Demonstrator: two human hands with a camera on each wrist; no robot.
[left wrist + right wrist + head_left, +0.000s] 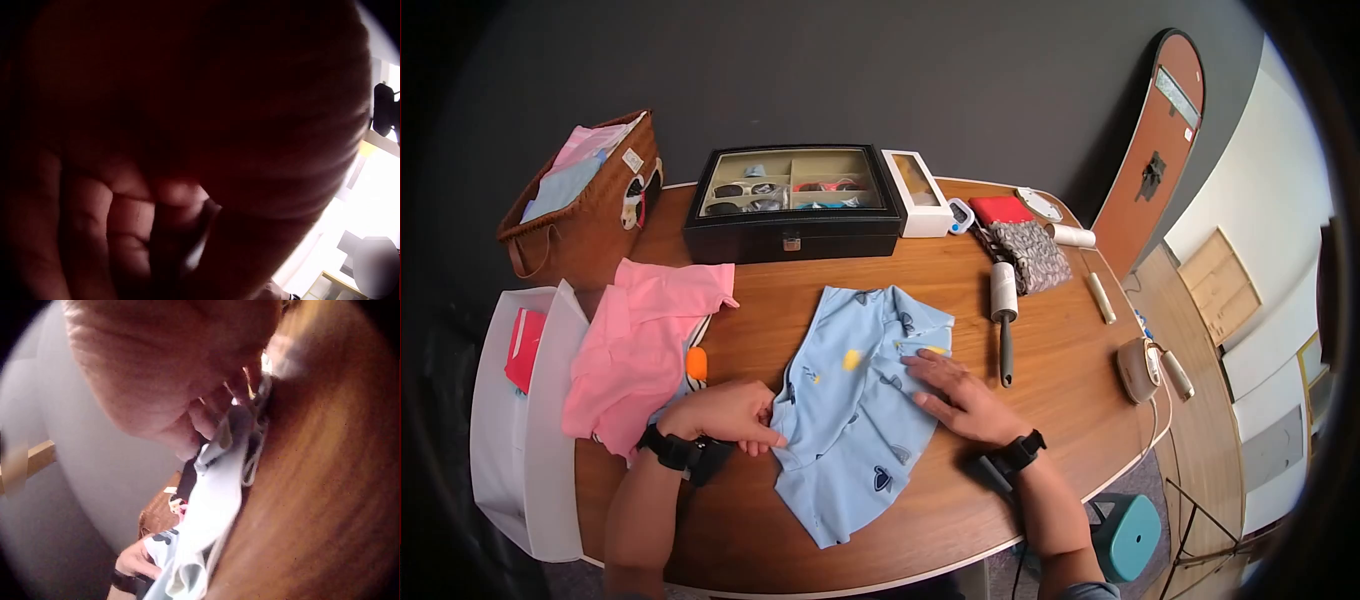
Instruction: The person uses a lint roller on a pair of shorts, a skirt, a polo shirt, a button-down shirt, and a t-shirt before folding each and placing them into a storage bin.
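Note:
A light blue shirt [855, 400] with dark and yellow prints lies folded lengthwise on the wooden table in the head view. My left hand [735, 413] pinches its left edge between thumb and curled fingers. Those fingers [128, 219] fill much of the dark left wrist view. On the shirt's upper right part rests my right hand [965, 395], fingers spread and fairly straight. Seen from the right wrist, the shirt [215, 497] runs away under that hand's fingertips. A pink garment [635, 350] lies just left of my left hand, with an orange piece [696, 363] at its edge.
A white open box [550, 430] and a brown basket of clothes [590, 225] stand at the left. Behind the shirt sits a black glasses case [800, 245]. To the right are a lint roller [1004, 300], a grey patterned pouch [1032, 258] and a corded device [1138, 370].

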